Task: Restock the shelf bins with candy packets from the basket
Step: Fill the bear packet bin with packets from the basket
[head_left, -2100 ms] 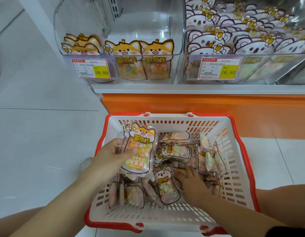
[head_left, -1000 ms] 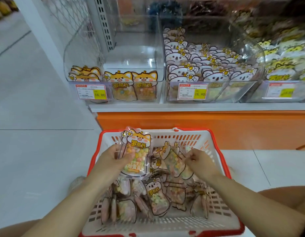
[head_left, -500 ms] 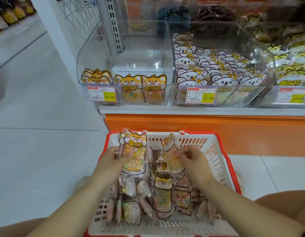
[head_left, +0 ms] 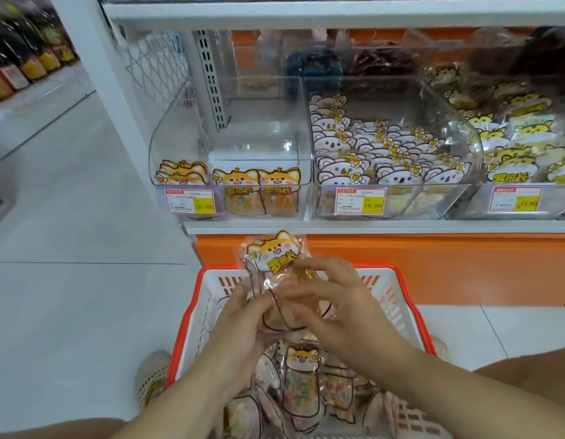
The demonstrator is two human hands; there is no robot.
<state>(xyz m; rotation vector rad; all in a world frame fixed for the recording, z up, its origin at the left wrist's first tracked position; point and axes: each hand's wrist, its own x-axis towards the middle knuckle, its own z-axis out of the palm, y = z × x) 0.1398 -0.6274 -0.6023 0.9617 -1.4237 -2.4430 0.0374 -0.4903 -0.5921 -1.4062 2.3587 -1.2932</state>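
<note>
Two hands are holding one bunch of fox-faced candy packets (head_left: 275,255) just above the basket (head_left: 192,312), in front of three clear bins.
From the head view, the left hand (head_left: 243,315) is curling closed round the bunch's lower end, while the right hand (head_left: 344,312), half open, is pinching its front with thumb and fingertips. More glossy, crinkled basket packets (head_left: 301,384) are lying in the white slotted plastic. The left bin (head_left: 230,122) is showing two upright fox packets plus a small corner stack; the middle bin (head_left: 385,153) is brimming with koala packets; the right bin (head_left: 512,137) is blurring. Three price labels (head_left: 190,201) are facing out.
</note>
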